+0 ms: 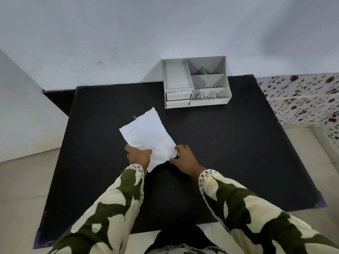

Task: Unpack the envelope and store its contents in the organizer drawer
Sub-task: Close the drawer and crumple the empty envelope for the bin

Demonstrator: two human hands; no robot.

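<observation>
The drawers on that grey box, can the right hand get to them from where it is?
Probably yes. The drawers face the person, and only bare black table lies between them and the right hand. But that hand is busy holding the envelope, so it must let go first.

White envelope (148, 136) is lying flat-ish on the black table, angled diagonally and a bit crumpled at its near end. The grey organizer (196, 81) sits at the far edge, open compartments on top, both small drawers (178, 99) shut at its front-left.
</observation>
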